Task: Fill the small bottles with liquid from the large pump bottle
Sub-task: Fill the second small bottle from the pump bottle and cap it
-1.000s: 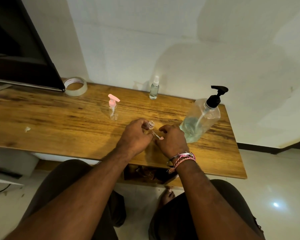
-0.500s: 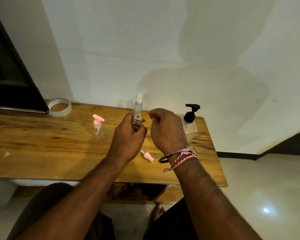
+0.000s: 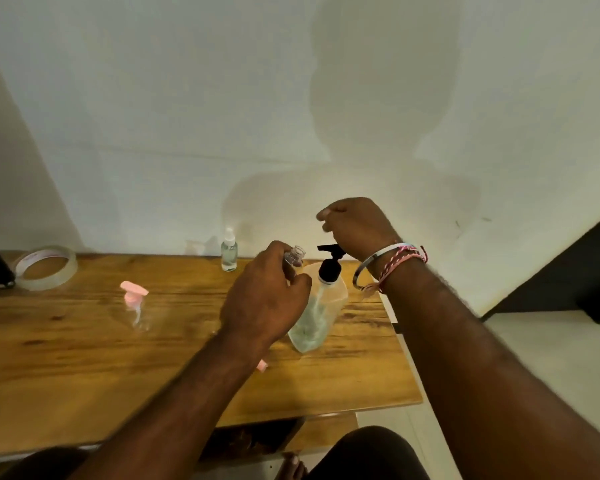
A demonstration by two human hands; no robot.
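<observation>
Pale wall (image 3: 153,116) behind a wooden table (image 3: 66,358), glossy light floor (image 3: 534,341)

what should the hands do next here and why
Probably press the pump head down with the right hand, which sits curled above it. The left hand holds the open small bottle beside the spout, maybe needing a nudge under it first.

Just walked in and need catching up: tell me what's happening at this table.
A person is refilling small bottles. The left hand grips an open small bottle, its mouth held beside the nozzle of the large pump bottle. The right hand is over the black pump head, fingers curled. A pink-pump bottle and a spray bottle stand on the wooden table.
</observation>
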